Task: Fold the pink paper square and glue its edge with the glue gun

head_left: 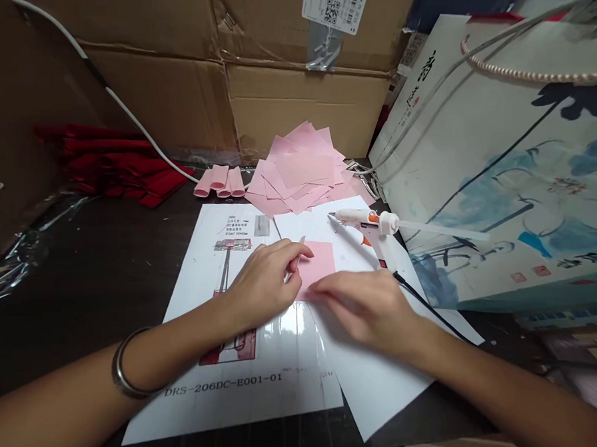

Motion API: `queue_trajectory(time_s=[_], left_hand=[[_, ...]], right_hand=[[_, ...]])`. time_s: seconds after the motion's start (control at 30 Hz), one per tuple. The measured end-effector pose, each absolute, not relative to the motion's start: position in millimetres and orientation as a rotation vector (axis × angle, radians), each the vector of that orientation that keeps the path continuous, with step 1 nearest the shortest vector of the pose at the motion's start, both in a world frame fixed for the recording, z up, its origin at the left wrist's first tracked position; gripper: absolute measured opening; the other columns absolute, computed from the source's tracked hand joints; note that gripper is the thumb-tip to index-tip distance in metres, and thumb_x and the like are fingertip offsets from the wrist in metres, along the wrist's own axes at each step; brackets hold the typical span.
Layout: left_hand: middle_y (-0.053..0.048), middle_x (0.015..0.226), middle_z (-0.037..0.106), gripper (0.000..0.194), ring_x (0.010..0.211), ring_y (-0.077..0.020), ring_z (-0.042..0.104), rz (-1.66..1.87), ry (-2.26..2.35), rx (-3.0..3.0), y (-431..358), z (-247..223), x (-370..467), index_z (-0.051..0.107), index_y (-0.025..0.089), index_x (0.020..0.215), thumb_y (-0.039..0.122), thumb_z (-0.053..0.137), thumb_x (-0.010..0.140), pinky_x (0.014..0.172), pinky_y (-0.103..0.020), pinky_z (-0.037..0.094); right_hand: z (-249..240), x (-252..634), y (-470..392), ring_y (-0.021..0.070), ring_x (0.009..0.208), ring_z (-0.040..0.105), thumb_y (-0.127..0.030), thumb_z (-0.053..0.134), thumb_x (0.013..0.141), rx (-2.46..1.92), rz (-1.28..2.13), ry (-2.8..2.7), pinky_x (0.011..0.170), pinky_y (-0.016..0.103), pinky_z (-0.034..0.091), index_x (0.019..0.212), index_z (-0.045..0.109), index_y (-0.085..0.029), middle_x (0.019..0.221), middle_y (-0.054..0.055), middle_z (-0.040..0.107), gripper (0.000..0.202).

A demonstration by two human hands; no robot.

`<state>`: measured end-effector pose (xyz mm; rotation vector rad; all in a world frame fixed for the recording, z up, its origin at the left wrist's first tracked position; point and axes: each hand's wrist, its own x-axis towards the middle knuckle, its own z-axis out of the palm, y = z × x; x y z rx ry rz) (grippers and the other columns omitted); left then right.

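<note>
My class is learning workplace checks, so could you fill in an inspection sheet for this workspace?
Surface: dark table, partly covered by white papers.
Job's things: pink square between the hands; glue gun, pink sheets and pink tubes beyond.
Clutter: red pieces piled at left.
Hands: left and right both at the square; exact grip unclear.
Cables: black cord by the gun; white cable behind.
Surroundings: cardboard behind, painted panel at right.
</note>
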<state>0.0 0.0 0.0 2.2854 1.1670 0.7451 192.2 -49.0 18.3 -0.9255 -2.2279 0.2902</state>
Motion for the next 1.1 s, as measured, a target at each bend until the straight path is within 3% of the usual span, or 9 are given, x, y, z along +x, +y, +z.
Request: queue_trajectory(time_s=[0.17, 0.33, 0.5, 0.67, 0.77, 0.83, 0.87, 0.97, 1.1], left_hand=[[0.0, 0.089, 0.068, 0.017, 0.083, -0.0166, 0.06, 0.691, 1.152, 2.257, -0.3, 1.2, -1.1, 0.065, 0.021, 0.101, 0.024, 0.052, 0.091, 0.081, -0.036, 0.042], [-0.001, 0.098, 0.069, 0.02, 0.09, -0.0168, 0.06, 0.683, 1.11, 2.281, 1.4, 1.1, -4.8, 0.065, 0.02, 0.105, 0.019, 0.049, 0.092, 0.085, -0.036, 0.043], [-0.003, 0.091, 0.07, 0.016, 0.089, -0.0191, 0.057, 0.738, 1.095, 2.345, 3.6, 1.9, -7.2, 0.065, 0.017, 0.101, 0.021, 0.054, 0.09, 0.08, -0.034, 0.045], [-0.003, 0.089, 0.069, 0.013, 0.089, -0.0201, 0.055, 0.756, 1.032, 2.403, 3.8, 2.5, -8.4, 0.065, 0.017, 0.095, 0.017, 0.055, 0.087, 0.08, -0.035, 0.046], [-0.003, 0.09, 0.069, 0.013, 0.089, -0.0205, 0.055, 0.754, 1.032, 2.403, 3.9, 2.4, -8.8, 0.065, 0.018, 0.094, 0.015, 0.054, 0.086, 0.08, -0.036, 0.047], [-0.004, 0.09, 0.069, 0.014, 0.089, -0.021, 0.055, 0.759, 1.029, 2.415, 4.0, 2.0, -9.0, 0.065, 0.019, 0.095, 0.014, 0.054, 0.086, 0.08, -0.037, 0.047], [-0.004, 0.09, 0.069, 0.015, 0.09, -0.0212, 0.055, 0.767, 1.026, 2.423, 4.0, 1.7, -9.0, 0.065, 0.019, 0.095, 0.014, 0.054, 0.086, 0.08, -0.037, 0.048], [-0.004, 0.089, 0.069, 0.014, 0.094, -0.0218, 0.054, 0.816, 1.015, 2.452, 4.4, 0.3, -9.1, 0.066, 0.018, 0.094, 0.013, 0.056, 0.085, 0.083, -0.037, 0.048], [-0.005, 0.087, 0.07, 0.012, 0.098, -0.0219, 0.057, 0.866, 0.984, 2.492, 4.7, -1.4, -9.1, 0.067, 0.016, 0.093, 0.014, 0.059, 0.085, 0.085, -0.036, 0.05]], right_hand=[[5.9, 204.0, -32.5, 0.0106, 0.071, 0.069, -0.013, 0.052, 0.091, -1.11, 0.529, -2.175, 0.065, 0.022, 0.051, 0.102, 0.072, -0.015, 0.092, 0.003, 0.077, 0.023], [4.0, 199.0, -33.4, 0.0076, 0.053, 0.058, -0.016, 0.058, 0.089, -1.256, 0.656, -2.066, 0.053, 0.021, 0.044, 0.094, 0.075, -0.016, 0.073, 0.0, 0.074, 0.017], [7.5, 203.1, -31.1, 0.0081, 0.054, 0.058, -0.017, 0.058, 0.089, -1.295, 0.691, -2.031, 0.053, 0.021, 0.044, 0.091, 0.075, -0.016, 0.067, -0.001, 0.072, 0.017], [10.7, 201.7, -42.6, 0.0104, 0.069, 0.067, -0.015, 0.053, 0.091, -0.822, 0.686, -2.281, 0.063, 0.022, 0.05, 0.096, 0.07, -0.015, 0.083, 0.002, 0.075, 0.018], [9.2, 196.6, -54.7, 0.012, 0.06, 0.065, -0.027, 0.059, 0.09, -0.535, 0.667, -2.427, 0.052, 0.025, 0.045, 0.084, 0.068, -0.016, 0.072, 0.001, 0.072, 0.015], [7.7, 194.8, -60.5, 0.0119, 0.059, 0.065, -0.025, 0.059, 0.09, -0.455, 0.66, -2.467, 0.048, 0.026, 0.042, 0.085, 0.067, -0.017, 0.074, 0.0, 0.073, 0.012], [7.3, 194.8, -62.0, 0.0116, 0.061, 0.066, -0.019, 0.056, 0.089, -0.438, 0.675, -2.48, 0.049, 0.026, 0.042, 0.094, 0.067, -0.018, 0.081, -0.001, 0.074, 0.013], [7.1, 198.4, -60.1, 0.0104, 0.069, 0.069, -0.002, 0.046, 0.083, -0.499, 0.699, -2.455, 0.055, 0.024, 0.048, 0.125, 0.058, -0.02, 0.099, -0.001, 0.075, 0.048], [6.0, 203.5, -49.3, 0.0139, 0.096, 0.069, -0.009, 0.052, 0.088, -0.839, 0.538, -2.278, 0.079, 0.025, 0.055, 0.12, 0.063, -0.017, 0.111, 0.005, 0.073, 0.035]])
